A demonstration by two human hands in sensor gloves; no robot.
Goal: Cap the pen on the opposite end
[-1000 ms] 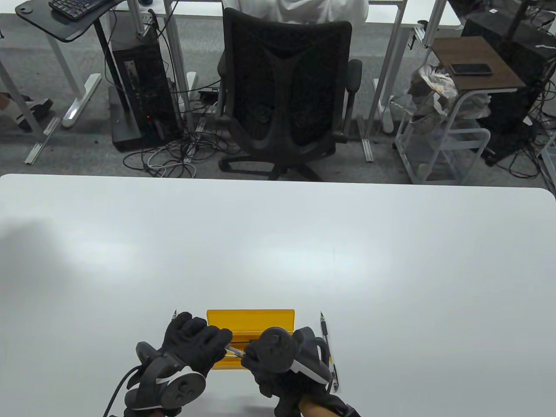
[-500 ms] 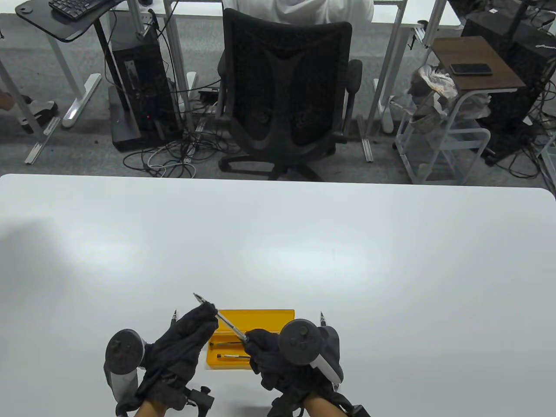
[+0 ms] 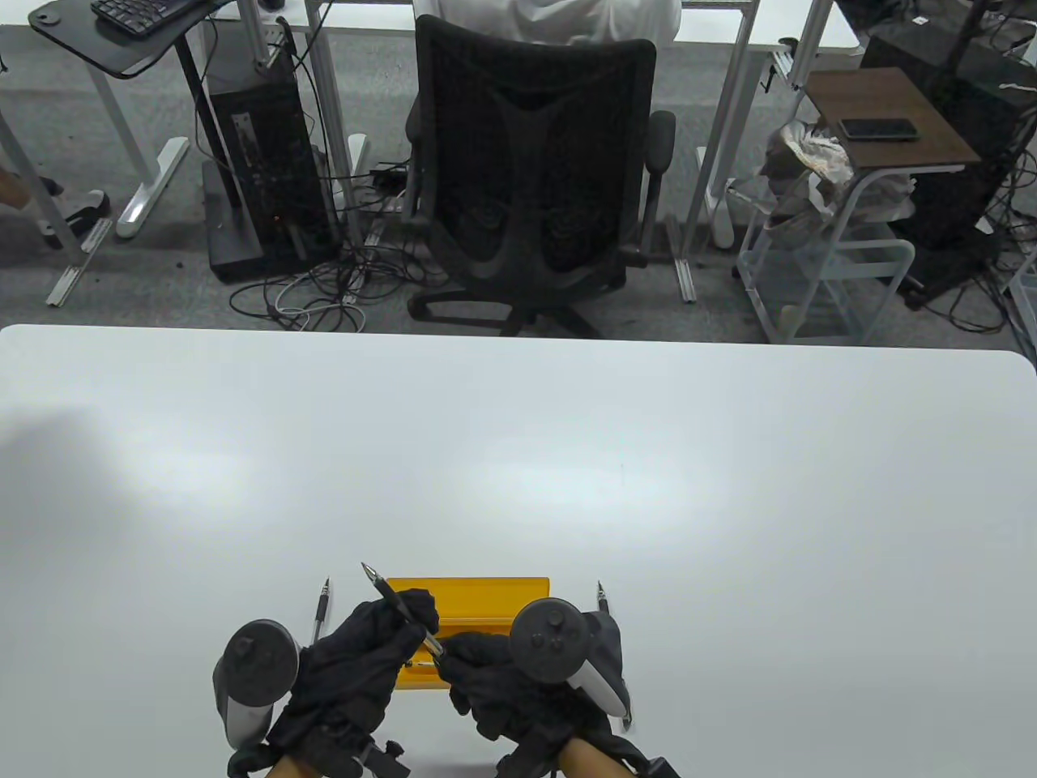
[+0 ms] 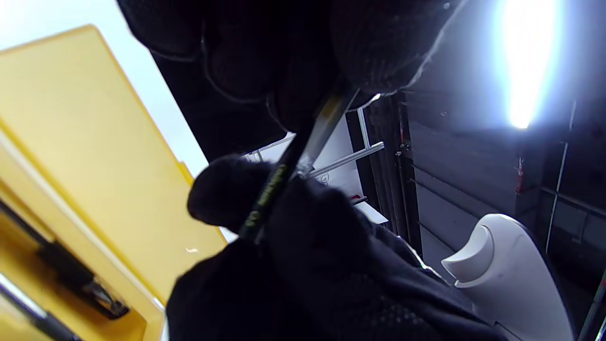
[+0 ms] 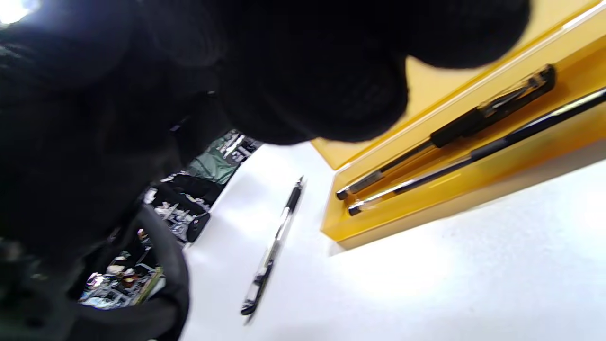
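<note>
Starting at the left, near the worktop's (image 3: pixel 518 454) front edge, there's a loose pen (image 3: pixel 322 608) lying on the surface just left of your left hand (image 3: pixel 356 656); only its far half shows in the table view, the rest runs under your glove. The right wrist view shows that same pen whole, beside the tray's short end.

Your left hand is curled around the pen you're working on (image 3: pixel 399 608). Its tip sticks out past your fingers, pointing up and away toward the back-left, and the barrel slants down to the right into your right hand (image 3: pixel 486 673). In the left wrist view the barrel (image 4: pixel 289 170) runs between the two gloves with some greenish print on it, too blurry to read. Your right hand's fingers pinch the lower end of the barrel, but the gloves cover that end completely, so I can't tell whether a cap is in there or already on.

Behind both hands sits the yellow tray (image 3: pixel 470 590), mostly blocked by your gloves in the table view. The right wrist view shows two more pens (image 5: pixel 445 147) lying side by side inside it.

Furthest right, one more pen (image 3: pixel 602 601) lies on the worktop just past the tray; only its tip end pokes out from behind the tracker (image 3: pixel 551 636) on your right hand.
</note>
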